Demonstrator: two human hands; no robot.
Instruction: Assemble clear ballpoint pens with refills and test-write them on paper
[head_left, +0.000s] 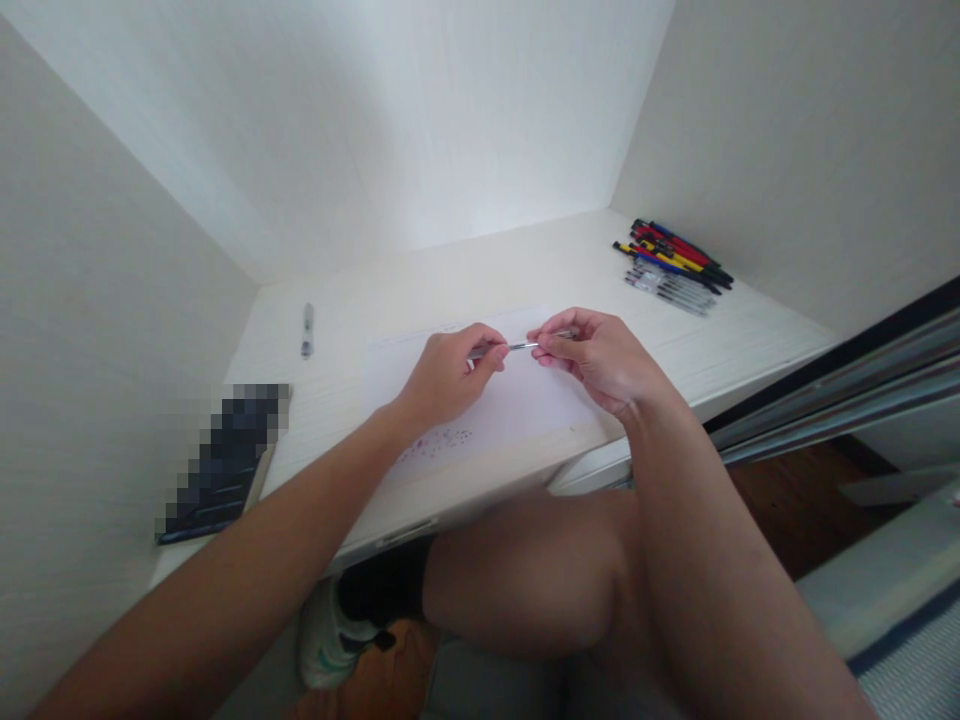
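Observation:
A slim pen [523,346] with a clear, silvery barrel is held level between both hands, just above a white sheet of paper [536,405]. My left hand [450,372] pinches one end between thumb and fingers. Closed on the other end is my right hand [592,358], thumb against fingertips. Much of the pen is hidden by the fingers, so I cannot tell whether it is in one piece. Small dark and purplish marks [442,440] dot the lower left part of the paper.
A pile of pens [675,258] in black, red, yellow, blue and clear lies at the back right of the white desk [337,390]. A clear grey pen-like piece [307,330] lies at the left. A dark, partly blurred object [229,460] is at the left edge. Walls enclose the desk.

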